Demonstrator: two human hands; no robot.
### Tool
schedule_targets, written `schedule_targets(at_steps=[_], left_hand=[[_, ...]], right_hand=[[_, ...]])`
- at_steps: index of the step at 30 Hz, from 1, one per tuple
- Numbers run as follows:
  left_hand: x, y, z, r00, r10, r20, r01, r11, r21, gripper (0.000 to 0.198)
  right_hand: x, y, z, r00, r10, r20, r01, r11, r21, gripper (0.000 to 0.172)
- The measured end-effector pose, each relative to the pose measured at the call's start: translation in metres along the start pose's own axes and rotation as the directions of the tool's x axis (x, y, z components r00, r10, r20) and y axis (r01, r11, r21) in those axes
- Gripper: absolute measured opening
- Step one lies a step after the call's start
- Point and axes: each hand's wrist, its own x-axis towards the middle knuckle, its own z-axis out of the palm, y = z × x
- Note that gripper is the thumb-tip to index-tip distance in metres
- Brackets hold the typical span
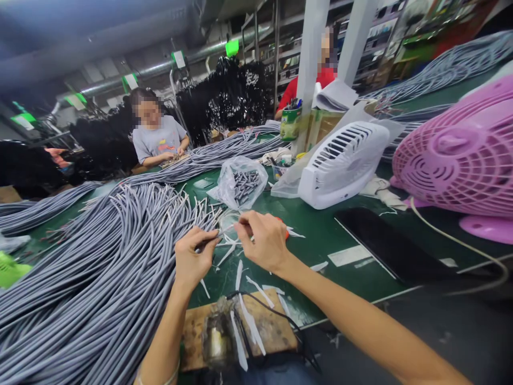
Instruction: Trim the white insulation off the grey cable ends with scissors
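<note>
Cables [100, 278] are heaped at left on the counter [320, 235]. Beside them, a thin piece [226, 230] is pinched by the left hand [194, 254]; whether it is also gripped by the right hand's [262, 240] curled fingers cannot be told.

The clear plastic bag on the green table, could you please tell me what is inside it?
Inside the bag lies a heap of small dark grey pieces, too small to identify. Pieces lower in the heap are hidden by those on top.
</note>
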Motion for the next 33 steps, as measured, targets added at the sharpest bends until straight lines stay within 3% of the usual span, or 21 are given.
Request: schedule_targets(at_steps=[2, 7, 11, 22, 25, 28, 33], left_hand=[[0.001, 0.0, 0.0, 1.0, -0.006, 0.007, 0.006, 1.0, 0.005, 0.012], [0.003, 0.001, -0.001, 0.999, -0.043, 0.03, 0.044, 0.998, -0.036, 0.018], [0.003, 0.001, -0.001, 0.998, -0.062, 0.03, 0.063, 0.997, -0.034, 0.018], [0.0, 0.0, 0.002, 0.998, 0.021, 0.051, -0.024, 0.999, 0.045, 0.017], [0.0, 0.0, 0.001, 0.999, 0.024, 0.046, -0.025, 0.999, 0.031, 0.017], [0.001, 0.0, 0.001, 0.999, 0.008, 0.046, -0.009, 1.0, 0.016, 0.017], [0.002, 0.002, 0.002, 0.999, -0.027, 0.04, 0.027, 1.0, 0.003, 0.019]], right_hand=[[0.0, 0.0, 0.001, 0.997, -0.072, 0.013, 0.072, 0.997, -0.034, 0.02], [0.0, 0.001, 0.0, 0.998, -0.062, 0.011, 0.062, 0.997, -0.035, 0.021], [0.0, 0.0, -0.001, 0.988, -0.152, 0.018, 0.153, 0.987, -0.039, 0.023], [-0.001, 0.0, 0.003, 0.972, -0.218, 0.091, 0.223, 0.973, -0.055, 0.021], [-0.002, 0.001, 0.006, 0.986, -0.134, 0.102, 0.133, 0.991, 0.018, 0.021], [-0.003, 0.002, 0.009, 0.987, 0.013, 0.161, -0.039, 0.986, 0.161, 0.019], [-0.003, 0.0, 0.014, 0.934, 0.208, 0.291, -0.333, 0.801, 0.498, 0.015]])
